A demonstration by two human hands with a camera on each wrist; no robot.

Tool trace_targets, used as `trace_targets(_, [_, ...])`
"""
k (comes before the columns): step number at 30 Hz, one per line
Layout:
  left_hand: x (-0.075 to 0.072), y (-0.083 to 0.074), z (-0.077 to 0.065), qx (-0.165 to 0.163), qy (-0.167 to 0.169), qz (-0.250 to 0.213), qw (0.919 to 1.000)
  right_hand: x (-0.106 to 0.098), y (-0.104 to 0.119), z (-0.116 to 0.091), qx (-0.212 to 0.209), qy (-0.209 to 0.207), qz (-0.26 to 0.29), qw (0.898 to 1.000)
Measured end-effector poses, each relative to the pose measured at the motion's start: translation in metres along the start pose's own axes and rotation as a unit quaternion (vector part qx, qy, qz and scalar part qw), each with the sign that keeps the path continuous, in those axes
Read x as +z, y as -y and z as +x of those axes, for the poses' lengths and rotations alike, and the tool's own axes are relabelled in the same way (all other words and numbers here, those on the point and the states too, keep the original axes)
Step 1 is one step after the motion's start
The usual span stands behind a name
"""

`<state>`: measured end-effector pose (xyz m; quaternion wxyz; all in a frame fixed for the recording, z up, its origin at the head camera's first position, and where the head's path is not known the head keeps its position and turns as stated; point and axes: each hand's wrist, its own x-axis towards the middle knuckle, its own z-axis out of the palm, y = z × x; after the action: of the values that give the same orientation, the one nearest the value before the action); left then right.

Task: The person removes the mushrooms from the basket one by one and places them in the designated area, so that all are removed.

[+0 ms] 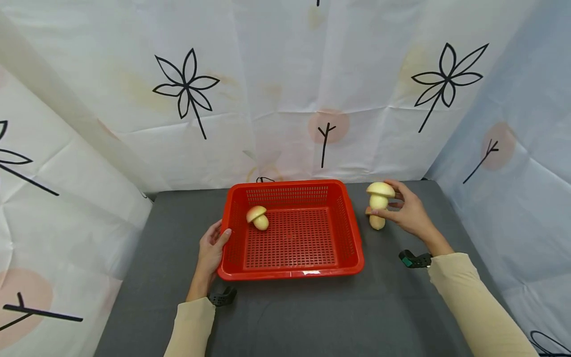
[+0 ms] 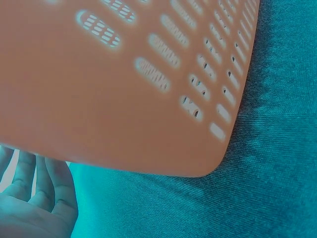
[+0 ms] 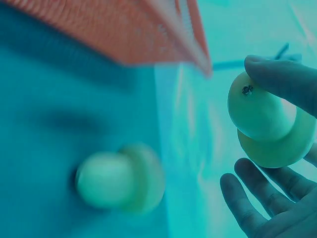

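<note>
A red plastic basket [image 1: 290, 267] with slotted walls is at the middle of the grey table. My left hand [image 1: 211, 250] grips its left rim, thumb over the edge and fingers along the outside; the left wrist view shows those fingers [image 2: 64, 186] against the wall. Inside the basket, toward the left, lies a toy mushroom [image 1: 257, 216] with a pinkish-yellow cap. To the basket's right, my right hand [image 1: 408, 210] holds a pale yellow mushroom [image 3: 257, 111] between thumb and fingers, cap up. Below it, another mushroom [image 1: 376, 222] lies on the table, partly hidden in the head view.
Printed white cloth [image 1: 267, 109] hangs behind the grey table [image 1: 312, 317] and along both sides. The basket's back rim is close to the back cloth. A dark cable [image 1: 546, 342] shows at the lower right.
</note>
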<state>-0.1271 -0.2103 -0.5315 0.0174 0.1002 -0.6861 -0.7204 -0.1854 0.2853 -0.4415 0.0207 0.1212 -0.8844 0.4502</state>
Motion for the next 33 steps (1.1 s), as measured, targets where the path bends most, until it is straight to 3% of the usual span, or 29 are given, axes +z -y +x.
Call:
trace_targets(10, [-0.001,0.001,-0.002,0.002,0.003,0.001,1.0,-0.029,-0.049,-0.019,0.076,0.0,-0.021,0.997])
trace_targets(20, [-0.002,-0.001,-0.003,0.002,0.005,0.004,1.0,-0.019,-0.103,-0.026,0.125,0.022,-0.029,0.991])
trace_targets(33, [0.0,-0.003,-0.001,-0.015,0.008,-0.004,0.9999,-0.008,-0.114,-0.025,0.125,0.022,-0.057,0.99])
